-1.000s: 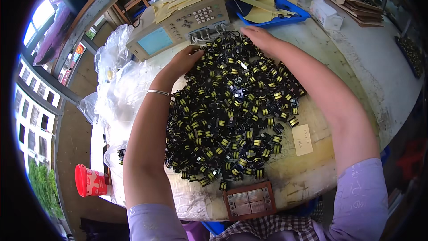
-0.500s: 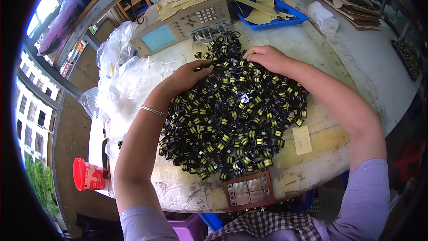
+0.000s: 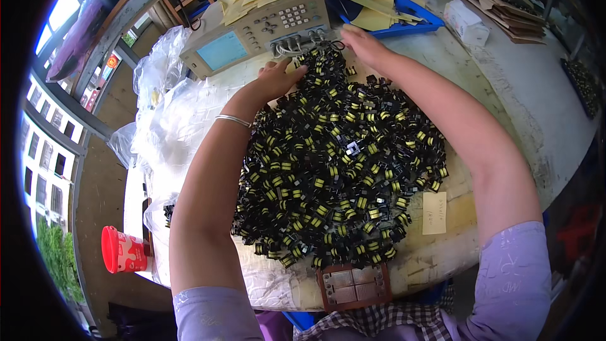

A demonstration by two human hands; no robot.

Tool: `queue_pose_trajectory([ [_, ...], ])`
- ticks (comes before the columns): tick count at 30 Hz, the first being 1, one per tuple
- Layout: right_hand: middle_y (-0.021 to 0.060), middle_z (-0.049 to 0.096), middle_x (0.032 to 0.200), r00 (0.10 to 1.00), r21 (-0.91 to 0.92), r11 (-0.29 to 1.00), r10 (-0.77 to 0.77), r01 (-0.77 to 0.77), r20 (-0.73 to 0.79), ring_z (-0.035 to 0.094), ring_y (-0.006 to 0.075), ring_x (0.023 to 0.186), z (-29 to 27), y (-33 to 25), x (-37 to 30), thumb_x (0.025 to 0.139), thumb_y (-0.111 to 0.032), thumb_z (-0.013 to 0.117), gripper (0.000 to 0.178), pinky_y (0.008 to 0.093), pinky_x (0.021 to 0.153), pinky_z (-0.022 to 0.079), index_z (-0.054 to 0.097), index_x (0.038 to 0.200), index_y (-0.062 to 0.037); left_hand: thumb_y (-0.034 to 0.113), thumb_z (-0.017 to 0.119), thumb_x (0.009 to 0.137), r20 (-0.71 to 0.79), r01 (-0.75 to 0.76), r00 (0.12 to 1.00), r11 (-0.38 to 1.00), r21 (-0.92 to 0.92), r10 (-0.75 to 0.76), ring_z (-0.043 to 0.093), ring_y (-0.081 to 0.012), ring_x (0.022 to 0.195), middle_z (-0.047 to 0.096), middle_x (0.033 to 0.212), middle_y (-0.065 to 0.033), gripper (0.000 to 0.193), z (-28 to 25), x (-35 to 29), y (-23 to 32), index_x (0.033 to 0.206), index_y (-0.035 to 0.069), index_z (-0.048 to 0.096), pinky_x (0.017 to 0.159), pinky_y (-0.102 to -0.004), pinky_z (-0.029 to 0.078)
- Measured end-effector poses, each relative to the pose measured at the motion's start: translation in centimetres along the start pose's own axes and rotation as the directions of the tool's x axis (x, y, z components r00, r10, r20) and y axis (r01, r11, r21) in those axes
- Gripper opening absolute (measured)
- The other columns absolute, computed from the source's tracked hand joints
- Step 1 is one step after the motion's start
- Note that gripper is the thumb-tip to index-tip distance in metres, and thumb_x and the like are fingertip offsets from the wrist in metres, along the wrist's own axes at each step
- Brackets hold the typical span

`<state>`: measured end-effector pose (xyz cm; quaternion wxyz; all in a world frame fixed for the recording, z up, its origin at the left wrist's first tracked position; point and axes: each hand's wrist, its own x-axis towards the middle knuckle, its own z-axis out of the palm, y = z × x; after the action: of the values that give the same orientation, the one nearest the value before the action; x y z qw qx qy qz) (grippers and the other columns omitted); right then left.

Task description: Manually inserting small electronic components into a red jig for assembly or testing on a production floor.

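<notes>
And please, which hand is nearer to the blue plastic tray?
The right hand: it is just in front of the tray's left end. The left hand is farther left, at the upper-left edge of the black-and-yellow coil pile.

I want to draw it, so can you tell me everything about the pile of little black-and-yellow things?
The pile is a wide, jumbled heap of small black parts, many with yellow bands, plastic-looking, with some shiny bits. One pale piece lies near the middle. The heap rests on the worn table, narrowing toward the grey machine. The left hand is at its far left edge, the right hand beside its far right; I can't tell whether either touches.
</notes>
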<state>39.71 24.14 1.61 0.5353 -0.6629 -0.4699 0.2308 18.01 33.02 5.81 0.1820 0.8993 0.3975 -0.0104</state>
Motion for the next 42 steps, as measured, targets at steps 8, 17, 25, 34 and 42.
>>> queue_pose_trajectory([
  [8, 0.0136, 0.055, 0.131, 0.987, 0.137, 0.979, 0.14, -0.15, 0.079, 0.051, 0.0245, 0.119, 1.3, -2.6, -0.4, 0.093, -0.07, 0.036, 0.081, 0.0414, 0.101, 0.038, 0.047, 0.135, -0.0015, 0.069, 0.043, 0.091, 0.01, -0.032, 0.999, 0.999, -0.025, 0.032, 0.03, -0.0356, 0.142, 0.039, 0.145, -0.0266, 0.084, -0.4, 0.9, 0.2, 0.149, 0.01, 0.033, 0.113, -0.0424, 0.029],
  [17, 0.0229, 0.036, 0.15, 0.883, -0.083, 0.955, 0.296, -0.285, 0.365, 0.022, 0.0331, 0.145, -0.5, -3.9, -3.3, 0.084, -0.084, 0.029, 0.102, 0.0498, 0.116, 0.013, 0.012, 0.156, -0.0137, 0.038, 0.053, 0.096, 0.229, -0.109, 0.952, 0.925, -0.364, 0.202, 0.05, -0.0208, 0.121, 0.053, 0.136, -0.0137, 0.06, -0.1, -1.7, 1.6, 0.145, 0.005, 0.04, 0.105, -0.0331, 0.036],
  [25, 0.0187, 0.044, 0.145, 0.909, -0.145, 0.96, 0.274, -0.24, 0.314, 0.039, 0.0337, 0.136, -2.9, -5.4, -6.3, 0.087, -0.08, 0.031, 0.095, 0.0471, 0.111, 0.028, 0.026, 0.153, -0.0118, 0.036, 0.056, 0.094, 0.236, -0.174, 0.943, 0.953, -0.249, 0.233, 0.044, -0.0231, 0.128, 0.045, 0.142, -0.0172, 0.063, -0.5, -4.1, 2.3, 0.146, 0.004, 0.037, 0.106, -0.0352, 0.036],
  [34, 0.0227, 0.058, 0.128, 0.957, -0.458, 0.852, -0.152, 0.254, 0.247, 0.054, 0.0369, 0.12, 1.9, -7.2, -1.8, 0.093, -0.026, 0.044, 0.05, 0.0452, 0.099, 0.044, 0.047, 0.136, -0.0021, 0.037, 0.047, 0.096, 0.133, -0.115, 0.986, 0.989, 0.092, 0.102, 0.035, -0.0337, 0.138, 0.029, 0.151, -0.0254, 0.066, -0.5, -1.5, 2.3, 0.15, 0.004, 0.027, 0.107, -0.0439, 0.035],
  [42, 0.0206, 0.061, 0.125, 0.956, -0.681, 0.673, -0.163, 0.289, 0.244, 0.059, 0.0336, 0.115, 5.4, -7.1, 1.1, 0.089, -0.018, 0.047, 0.048, 0.0439, 0.097, 0.047, 0.05, 0.134, -0.0022, 0.044, 0.043, 0.097, 0.012, -0.086, 0.996, 0.995, -0.06, 0.087, 0.042, -0.0407, 0.134, 0.044, 0.142, -0.0291, 0.063, 1.6, 2.3, 1.4, 0.149, 0.009, 0.032, 0.109, -0.0424, 0.034],
])
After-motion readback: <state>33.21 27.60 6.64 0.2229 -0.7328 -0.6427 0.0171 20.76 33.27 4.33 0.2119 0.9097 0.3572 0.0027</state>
